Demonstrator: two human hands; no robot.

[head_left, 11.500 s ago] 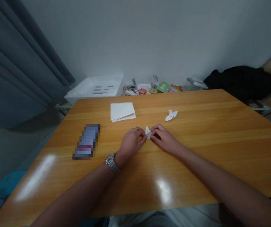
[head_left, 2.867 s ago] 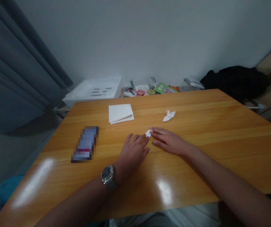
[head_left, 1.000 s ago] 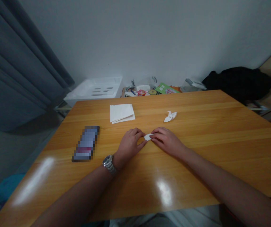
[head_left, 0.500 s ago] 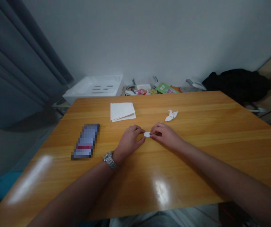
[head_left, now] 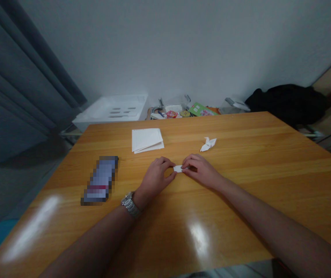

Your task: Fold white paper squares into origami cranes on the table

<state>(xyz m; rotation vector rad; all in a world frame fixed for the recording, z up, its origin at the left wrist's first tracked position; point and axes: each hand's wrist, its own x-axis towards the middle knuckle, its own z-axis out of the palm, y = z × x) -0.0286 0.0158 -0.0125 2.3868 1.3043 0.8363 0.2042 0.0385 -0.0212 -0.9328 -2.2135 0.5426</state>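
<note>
Between my two hands lies a small folded piece of white paper (head_left: 178, 168), low over the wooden table (head_left: 229, 216). My left hand (head_left: 157, 175), with a metal watch (head_left: 130, 204) on its wrist, pinches the paper's left end between thumb and fingers. The right end is gripped by my right hand (head_left: 200, 170), whose fingertips cover part of it. Just beyond the right hand stands a white folded paper bird (head_left: 208, 144). How the small piece is folded is too small to make out.
Folded sheets of white paper (head_left: 147, 139) lie at the table's back left. A blurred-out phone (head_left: 100, 179) is left of my left hand. Behind the table are a white tray (head_left: 113, 108), a green book (head_left: 201, 109) and a black cloth heap (head_left: 287, 102).
The whole view has shifted slightly, so the table items sit a little lower and further left. Both hands keep hold of the folded paper, with barely any movement of the fingers.
</note>
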